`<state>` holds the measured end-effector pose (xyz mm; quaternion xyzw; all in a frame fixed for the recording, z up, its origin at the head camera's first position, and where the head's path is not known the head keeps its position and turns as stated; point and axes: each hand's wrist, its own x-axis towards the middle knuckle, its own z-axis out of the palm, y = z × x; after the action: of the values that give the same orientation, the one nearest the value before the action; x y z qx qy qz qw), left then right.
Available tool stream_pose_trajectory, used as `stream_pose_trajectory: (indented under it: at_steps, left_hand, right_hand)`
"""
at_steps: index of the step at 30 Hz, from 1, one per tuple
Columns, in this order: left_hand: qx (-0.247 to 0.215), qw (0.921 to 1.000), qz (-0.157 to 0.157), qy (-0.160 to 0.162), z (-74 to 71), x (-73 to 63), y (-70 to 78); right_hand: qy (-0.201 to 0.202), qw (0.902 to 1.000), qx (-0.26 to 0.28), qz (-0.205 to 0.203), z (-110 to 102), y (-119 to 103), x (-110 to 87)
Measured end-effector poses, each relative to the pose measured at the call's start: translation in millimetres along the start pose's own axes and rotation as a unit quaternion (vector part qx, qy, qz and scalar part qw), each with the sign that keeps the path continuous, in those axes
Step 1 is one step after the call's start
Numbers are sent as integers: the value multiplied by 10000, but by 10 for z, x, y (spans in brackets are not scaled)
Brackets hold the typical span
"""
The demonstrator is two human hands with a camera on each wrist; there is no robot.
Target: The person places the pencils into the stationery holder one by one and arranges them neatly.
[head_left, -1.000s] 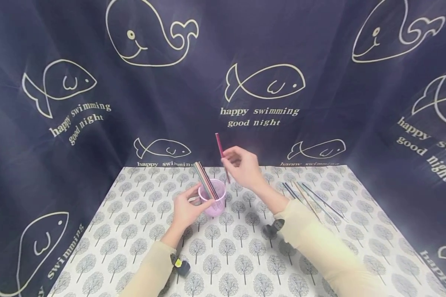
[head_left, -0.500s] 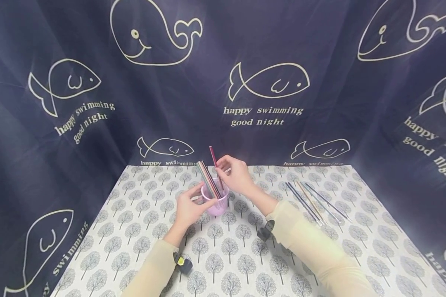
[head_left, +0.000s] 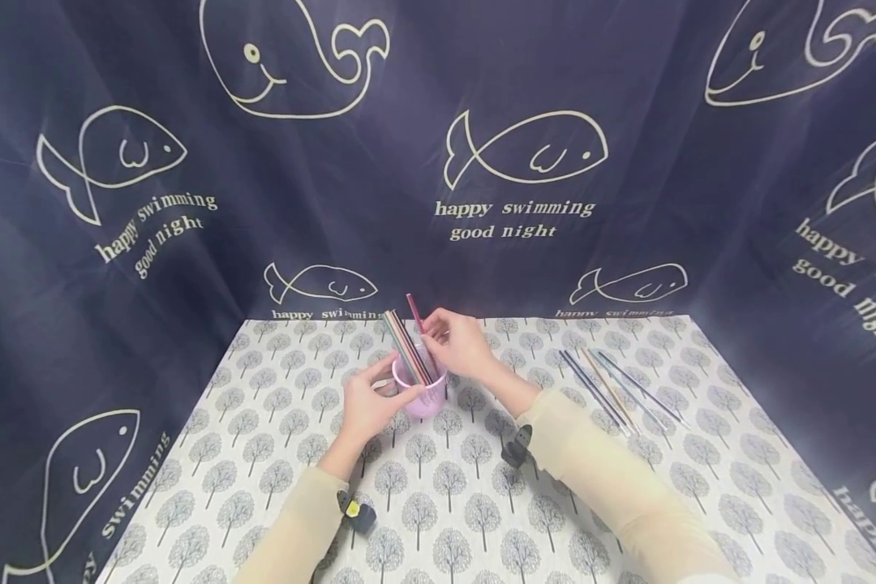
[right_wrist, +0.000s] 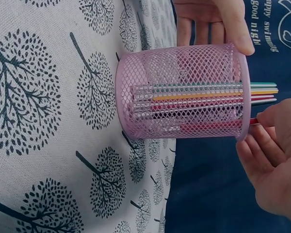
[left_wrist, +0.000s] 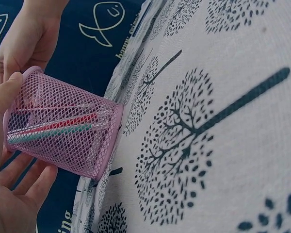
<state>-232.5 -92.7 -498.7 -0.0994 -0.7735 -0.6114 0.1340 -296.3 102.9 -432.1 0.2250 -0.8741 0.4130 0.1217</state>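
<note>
A pink mesh pen cup [head_left: 425, 402] stands upright on the cloth. My left hand [head_left: 368, 407] holds it near the rim, thumb on one side and fingers on the other. Several thin coloured pencils [head_left: 406, 347] lean together inside the cup. My right hand [head_left: 458, 344] pinches a dark red pencil [head_left: 414, 311] at the cup's far right side. In the right wrist view, the lower part of that red pencil [right_wrist: 208, 127] shows through the mesh, apart from the bunch of green, yellow and red pencils [right_wrist: 199, 94]. The right fingertips are close to the rim.
Several loose pencils [head_left: 594, 391] lie on the tree-print tablecloth [head_left: 453, 503] to the right of the cup, beyond the right forearm. A dark blue curtain [head_left: 380, 203] with fish drawings hangs behind and beside the table. Each wrist wears a small dark camera [head_left: 514, 448].
My right hand has moved left and down to the cup, and the red pencil has gone from outside the cup to inside it. The left hand stays on the cup.
</note>
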Motion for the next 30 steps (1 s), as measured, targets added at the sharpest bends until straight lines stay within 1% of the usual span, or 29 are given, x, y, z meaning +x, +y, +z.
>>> stream_pose_trajectory:
  at_steps: [5, 8, 14, 18, 21, 24, 26, 30]
  left_hand:
    - [-25, 10000, 86, -1, -21, -6, 13]
    - [5, 10000, 70, 1, -25, -16, 1]
    - [95, 9999, 84, -54, -11, -10, -40]
    - [148, 9999, 52, -26, -3, -14, -33]
    - [124, 9999, 4, 8, -3, -16, -16]
    - [91, 9999, -46, 28, -4, -13, -4]
    - [101, 9999, -97, 21, -3, -8, -4]
    - [82, 9999, -121, -8, 4, 0, -3]
  right_hand:
    - [-192, 9994, -272, 47, 36, -33, 14]
    - [-326, 9987, -377, 88, 70, -24, 16]
    - [-326, 9987, -383, 24, 103, 7, 12]
    - [-393, 9984, -399, 57, 58, 0, 8]
    - [-403, 9982, -428, 76, -34, 9, -1]
    - [-367, 9982, -476, 27, -187, 41, -33]
    - [-350, 9977, -582, 66, -324, 71, -69]
    - [-386, 9947, -892, 329, -673, 158, -153]
